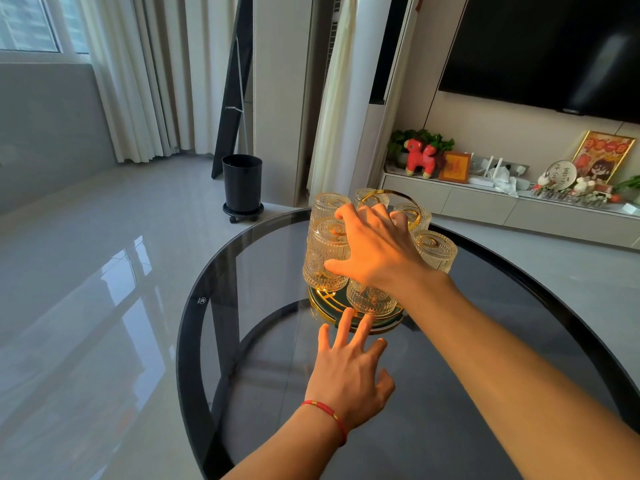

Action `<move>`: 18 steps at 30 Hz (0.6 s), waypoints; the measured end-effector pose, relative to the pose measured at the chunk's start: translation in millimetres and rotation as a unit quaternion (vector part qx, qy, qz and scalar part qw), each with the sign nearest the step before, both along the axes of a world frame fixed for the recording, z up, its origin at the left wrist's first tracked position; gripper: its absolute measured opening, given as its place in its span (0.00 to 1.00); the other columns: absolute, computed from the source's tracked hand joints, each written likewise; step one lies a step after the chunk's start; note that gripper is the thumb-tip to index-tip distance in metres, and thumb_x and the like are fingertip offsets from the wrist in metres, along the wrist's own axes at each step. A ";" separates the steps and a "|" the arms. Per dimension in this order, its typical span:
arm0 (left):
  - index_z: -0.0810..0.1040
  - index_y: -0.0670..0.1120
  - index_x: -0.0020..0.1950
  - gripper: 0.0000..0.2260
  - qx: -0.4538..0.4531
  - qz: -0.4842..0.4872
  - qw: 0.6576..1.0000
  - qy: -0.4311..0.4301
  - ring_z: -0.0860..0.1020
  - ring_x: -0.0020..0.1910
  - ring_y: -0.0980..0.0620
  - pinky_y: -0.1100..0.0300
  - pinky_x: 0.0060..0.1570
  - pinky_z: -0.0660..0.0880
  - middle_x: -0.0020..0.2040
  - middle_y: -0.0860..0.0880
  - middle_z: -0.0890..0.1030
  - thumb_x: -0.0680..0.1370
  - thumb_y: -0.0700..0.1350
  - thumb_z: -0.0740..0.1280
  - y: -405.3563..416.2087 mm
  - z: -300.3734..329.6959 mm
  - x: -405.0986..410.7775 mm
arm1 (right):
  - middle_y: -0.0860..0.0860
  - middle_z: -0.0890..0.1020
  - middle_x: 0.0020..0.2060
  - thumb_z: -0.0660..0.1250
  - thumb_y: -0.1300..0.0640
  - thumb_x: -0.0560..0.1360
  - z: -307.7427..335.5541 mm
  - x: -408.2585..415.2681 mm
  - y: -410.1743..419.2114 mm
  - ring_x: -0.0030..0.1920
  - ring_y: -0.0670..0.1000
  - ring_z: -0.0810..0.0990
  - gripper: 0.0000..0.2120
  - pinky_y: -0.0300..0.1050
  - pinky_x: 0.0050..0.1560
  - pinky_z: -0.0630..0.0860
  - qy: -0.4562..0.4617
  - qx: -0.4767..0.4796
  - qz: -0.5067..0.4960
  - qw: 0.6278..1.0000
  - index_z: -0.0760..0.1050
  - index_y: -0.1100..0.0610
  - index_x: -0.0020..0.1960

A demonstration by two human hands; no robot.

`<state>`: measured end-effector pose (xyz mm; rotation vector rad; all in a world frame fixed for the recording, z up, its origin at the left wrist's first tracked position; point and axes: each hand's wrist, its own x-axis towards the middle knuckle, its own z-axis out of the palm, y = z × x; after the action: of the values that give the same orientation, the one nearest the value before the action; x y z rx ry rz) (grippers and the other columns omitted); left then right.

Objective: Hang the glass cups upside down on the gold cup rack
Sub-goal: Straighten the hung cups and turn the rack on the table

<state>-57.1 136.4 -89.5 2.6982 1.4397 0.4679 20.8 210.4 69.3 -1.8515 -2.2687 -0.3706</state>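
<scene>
The gold cup rack with its ring handle and green base stands on the round dark glass table. Several ribbed glass cups hang upside down on it, among them one at the left, one at the right and one at the front. My right hand lies spread over the top of the front cup, thumb against the left cup and fingertips near the ring handle. My left hand is flat with fingers spread, its fingertips at the base's near rim.
A black bin on a wheeled stand is on the floor beyond the table's far left edge. A low TV cabinet with ornaments runs along the right wall. The table's black rim curves close on the left.
</scene>
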 end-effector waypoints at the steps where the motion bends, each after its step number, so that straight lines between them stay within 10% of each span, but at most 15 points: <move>1: 0.72 0.54 0.69 0.25 0.002 0.000 1.000 0.000 0.48 0.79 0.37 0.31 0.72 0.53 0.79 0.45 0.60 0.76 0.60 0.53 0.0 -0.2 0.0 | 0.56 0.77 0.67 0.70 0.35 0.72 -0.9 0.0 -0.4 0.69 0.60 0.70 0.36 0.64 0.66 0.65 -0.006 0.002 0.003 1.000 0.64 0.52 0.71; 13: 0.72 0.55 0.69 0.25 0.006 0.002 1.000 -0.001 0.48 0.79 0.37 0.31 0.72 0.52 0.80 0.45 0.59 0.76 0.61 0.52 2.3 -4.7 0.4 | 0.52 0.71 0.75 0.62 0.17 0.59 12.6 57.3 -21.2 0.75 0.57 0.66 0.54 0.59 0.76 0.61 0.078 0.011 0.021 0.997 0.61 0.48 0.76; 18: 0.70 0.56 0.71 0.26 -0.001 0.002 1.000 0.008 0.47 0.79 0.37 0.31 0.72 0.50 0.80 0.45 0.58 0.76 0.62 0.51 3.3 -4.8 0.7 | 0.49 0.65 0.78 0.53 0.15 0.61 -1.5 75.7 -25.4 0.82 0.51 0.53 0.55 0.67 0.79 0.38 0.027 -0.046 0.022 0.998 0.63 0.49 0.78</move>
<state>-56.4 139.7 -94.3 2.7033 1.4502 0.4451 96.6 185.0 67.8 -1.8281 -2.3230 -0.2107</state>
